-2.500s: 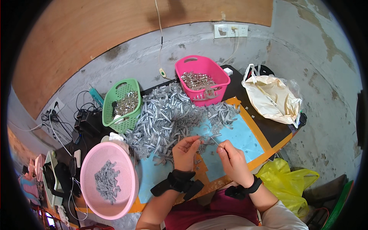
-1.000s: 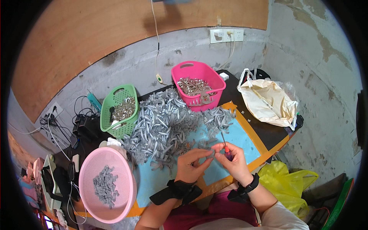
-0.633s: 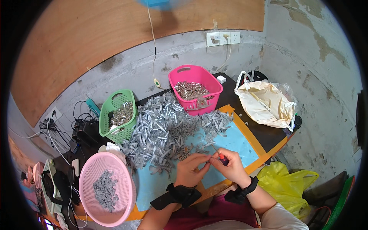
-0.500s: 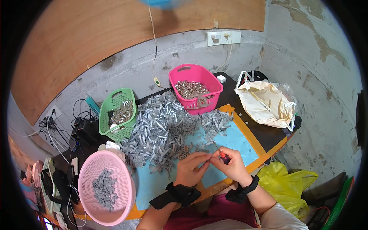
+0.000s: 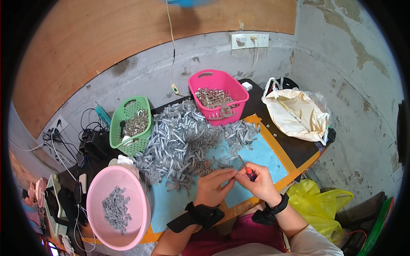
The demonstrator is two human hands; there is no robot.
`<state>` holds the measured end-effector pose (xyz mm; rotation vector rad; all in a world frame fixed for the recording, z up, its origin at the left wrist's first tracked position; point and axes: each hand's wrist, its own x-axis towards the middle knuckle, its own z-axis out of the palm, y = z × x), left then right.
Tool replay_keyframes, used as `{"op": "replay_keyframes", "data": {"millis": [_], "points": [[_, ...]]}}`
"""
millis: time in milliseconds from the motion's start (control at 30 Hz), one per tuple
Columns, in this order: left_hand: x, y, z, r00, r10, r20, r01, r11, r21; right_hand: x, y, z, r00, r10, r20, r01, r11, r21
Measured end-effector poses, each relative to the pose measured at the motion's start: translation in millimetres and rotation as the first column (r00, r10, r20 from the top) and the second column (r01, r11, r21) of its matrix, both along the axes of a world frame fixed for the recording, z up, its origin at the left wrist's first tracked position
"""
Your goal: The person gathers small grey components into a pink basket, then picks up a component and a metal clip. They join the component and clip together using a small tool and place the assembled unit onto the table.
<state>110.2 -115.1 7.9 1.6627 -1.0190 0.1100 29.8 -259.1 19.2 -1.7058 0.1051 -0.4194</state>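
Note:
A small screwdriver (image 5: pixel 250 173) with a red and dark handle is held in the curled fingers of my right hand (image 5: pixel 264 184), its thin shaft pointing up and away. My left hand (image 5: pixel 212 189) is closed in a pinch, its fingertips meeting those of the right hand. What lies between the fingertips is too small and covered to make out. Just beyond both hands spreads a heap of grey fabric strips (image 5: pixel 173 132) on a light blue sheet (image 5: pixel 269 160) edged with orange tape.
Behind the heap stand a bright pink basket (image 5: pixel 240 99) and a green basket (image 5: pixel 146 140), both holding shiny metal pieces. A pale pink colander (image 5: pixel 96 187) at left contains grey pieces. On the right are an open cream bag (image 5: pixel 299 115) and a yellow plastic bag (image 5: pixel 314 205).
Both hands stay nearly in place, fingertips still together. The screwdriver's shaft has tilted very slightly. The whole view has shifted a little.

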Motion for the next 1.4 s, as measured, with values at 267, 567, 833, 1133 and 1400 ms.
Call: {"op": "replay_keyframes", "data": {"millis": [267, 567, 833, 1133, 1400], "points": [[-2.7, -3.5, 1.9, 0.999, 0.039, -0.023, -0.041, 0.997, -0.060, -1.1, -3.2, -3.9, 1.000, 0.010, -0.005, -0.010, 0.998, 0.067], [9.4, -1.1, -7.5, 0.662, -0.337, -0.670, 0.215, 0.941, -0.260, -0.3, 2.5, 0.9, 0.997, 0.060, 0.051, -0.065, 0.994, 0.092], [7.0, -3.5, -10.1, 0.760, -0.365, -0.537, 0.212, 0.921, -0.326, 1.1, -0.8, 4.0, 0.993, 0.122, -0.007, -0.117, 0.964, 0.239], [40.0, 9.2, -19.5, 0.206, -0.413, -0.887, -0.210, 0.867, -0.452, 9.7, -55.5, -19.0, 0.973, -0.204, -0.110, 0.176, 0.959, -0.223], [47.5, 14.8, -20.9, 0.185, -0.486, -0.854, -0.426, 0.744, -0.515, 14.2, -50.2, -26.9, 0.897, -0.411, -0.161, 0.223, 0.736, -0.639]]}}
